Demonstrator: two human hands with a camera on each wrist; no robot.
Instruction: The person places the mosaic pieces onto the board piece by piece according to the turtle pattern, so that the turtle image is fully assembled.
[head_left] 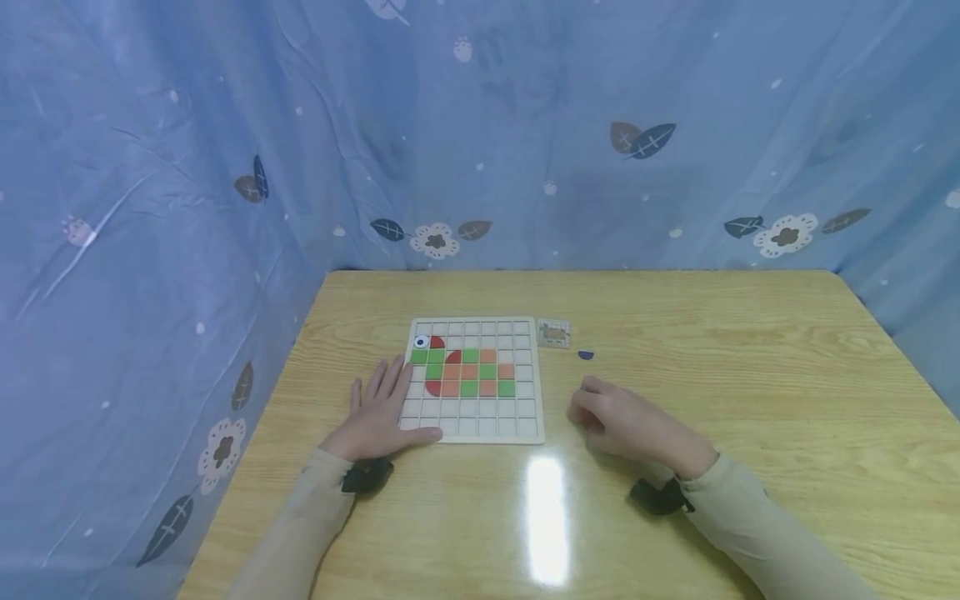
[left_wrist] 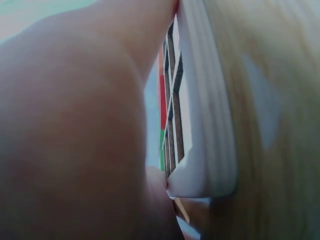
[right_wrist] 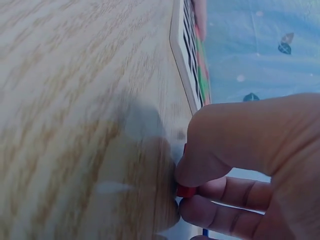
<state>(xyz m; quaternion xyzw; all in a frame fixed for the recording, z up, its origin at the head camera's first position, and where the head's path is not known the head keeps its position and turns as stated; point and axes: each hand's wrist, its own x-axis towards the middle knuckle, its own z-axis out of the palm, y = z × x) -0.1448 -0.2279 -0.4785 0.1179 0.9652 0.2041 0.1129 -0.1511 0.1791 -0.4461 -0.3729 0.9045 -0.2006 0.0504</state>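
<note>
A white square grid board lies on the table, with green, orange and red tiles and an eye tile set in its squares. My left hand rests at its left side, fingers straight along the edge and thumb across the near corner. In the left wrist view that hand covers most of the board. Right of the board, low over the table, my right hand pinches a small red piece between thumb and fingers. Its full shape is hidden by the fingers.
A small picture card lies beside the board's upper right corner. Just below it is a dark blue half-round piece. The wooden table meets a blue patterned curtain at the back and left.
</note>
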